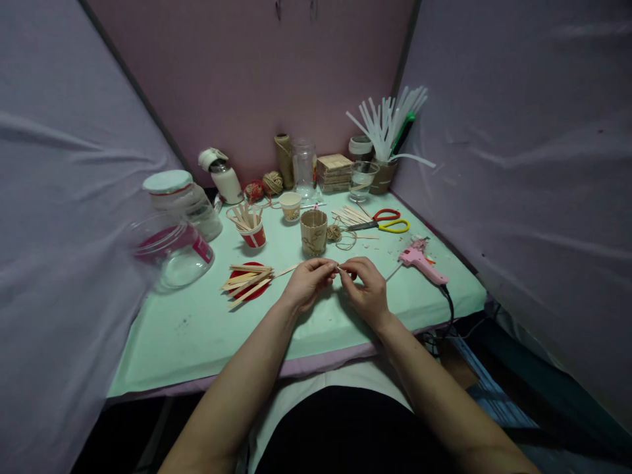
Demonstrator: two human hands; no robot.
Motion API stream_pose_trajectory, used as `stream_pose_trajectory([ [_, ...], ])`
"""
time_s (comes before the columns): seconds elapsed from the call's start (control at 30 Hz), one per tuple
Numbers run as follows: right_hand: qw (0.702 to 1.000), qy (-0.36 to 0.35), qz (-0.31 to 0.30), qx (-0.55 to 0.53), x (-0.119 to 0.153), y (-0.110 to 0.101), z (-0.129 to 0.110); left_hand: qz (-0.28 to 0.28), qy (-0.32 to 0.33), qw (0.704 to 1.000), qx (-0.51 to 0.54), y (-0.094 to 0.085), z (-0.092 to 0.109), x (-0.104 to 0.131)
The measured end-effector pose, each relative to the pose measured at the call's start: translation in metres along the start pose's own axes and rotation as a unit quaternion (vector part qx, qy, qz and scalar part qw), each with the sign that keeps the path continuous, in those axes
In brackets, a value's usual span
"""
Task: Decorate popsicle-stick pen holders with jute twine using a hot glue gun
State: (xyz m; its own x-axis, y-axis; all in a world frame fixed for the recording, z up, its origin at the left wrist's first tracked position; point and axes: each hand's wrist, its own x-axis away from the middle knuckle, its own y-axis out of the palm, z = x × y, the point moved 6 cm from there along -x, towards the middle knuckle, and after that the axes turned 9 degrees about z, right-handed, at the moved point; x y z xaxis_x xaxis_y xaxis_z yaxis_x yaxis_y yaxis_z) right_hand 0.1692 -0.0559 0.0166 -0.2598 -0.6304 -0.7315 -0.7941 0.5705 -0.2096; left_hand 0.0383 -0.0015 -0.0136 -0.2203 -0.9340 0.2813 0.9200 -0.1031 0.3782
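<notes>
My left hand (312, 282) and my right hand (364, 284) meet fingertip to fingertip above the front half of the table. Both pinch at one tiny pale thing between them, too small to name. A thin wooden stick (285, 270) shows left of my left hand; whether it is held or lies on the table I cannot tell. Just beyond my hands stands a stick-covered cup (314, 236) with a branch-like decoration. A small ball of twine (334, 233) touches its right side. Flat wooden sticks (247, 284) lie across a red disc to the left.
A pink glue gun (423, 261) with a black cord lies right, near scissors (388, 222). Left stand a paper cup of sticks (253, 234) and clear plastic jars (185, 260). Along the back are a bottle (227, 183), wooden squares (334, 174) and white glue sticks (388, 125).
</notes>
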Motion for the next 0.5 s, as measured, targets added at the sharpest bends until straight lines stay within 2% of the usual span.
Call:
stream_pose_trajectory([
  [0.23,0.993,0.113,-0.002,-0.030,-0.001,0.004,0.009,0.031,0.096,0.993,-0.055,-0.002,0.004,-0.002],
  [0.33,0.992,0.124,-0.012,-0.026,-0.002,0.005,0.012,0.045,0.128,0.987,-0.089,-0.004,0.007,-0.002],
  [0.5,0.992,0.122,-0.034,-0.022,-0.003,0.005,0.014,0.055,0.143,0.980,-0.124,-0.006,0.007,-0.004],
])
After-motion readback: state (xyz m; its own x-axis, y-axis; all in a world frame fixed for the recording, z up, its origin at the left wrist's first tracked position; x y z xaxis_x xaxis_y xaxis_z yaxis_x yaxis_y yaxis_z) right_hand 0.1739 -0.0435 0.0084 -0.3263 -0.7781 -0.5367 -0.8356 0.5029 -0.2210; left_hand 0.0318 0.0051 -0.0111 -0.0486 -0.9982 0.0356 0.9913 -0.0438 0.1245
